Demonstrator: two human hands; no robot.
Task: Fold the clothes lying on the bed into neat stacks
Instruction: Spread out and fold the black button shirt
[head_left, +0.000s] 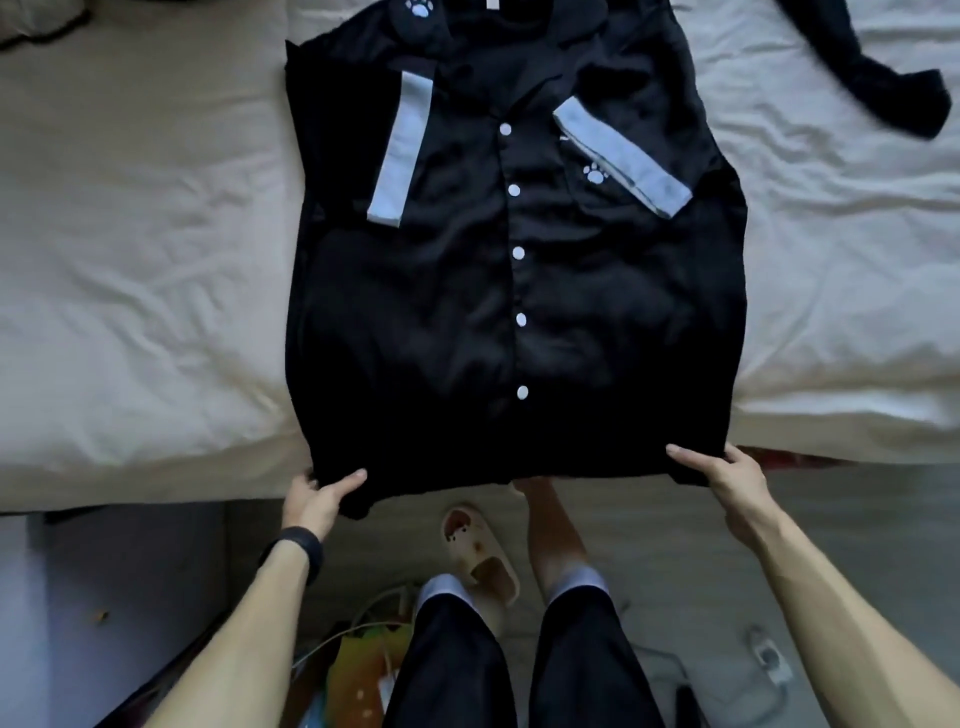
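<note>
A: Start at the fingers. What are they doing?

B: Both hands pinch the hem. The left hand has its thumb on top of the cloth at the near left corner, the other fingers tucked beneath. The right hand does the same at the near right corner, thumb and index finger lying over the edge. Narrow grips, each closed on fabric.

A: Which fabric?

B: A black button-up shirt, spread face up on the bed, collar away from the person, hem hanging just past the mattress edge. 5 white buttons run down the front.

A: Why hold it by both corners?

B: My guess is to keep the hem taut and level, so the lower half can be carried up toward the collar in 1 clean fold. The 2 sleeves, with their pale blue cuffs, are already turned in over the chest, which makes the body a tidy rectangle.

A: Anything left to fold?

B: Another dark garment lies crumpled at the far right of the bed, well apart from the shirt.

A: Any containers?

B: 1 bag on the floor beside the person's left leg, colourful, mouth open. I can't tell what it holds. A slipper lies near it.
</note>
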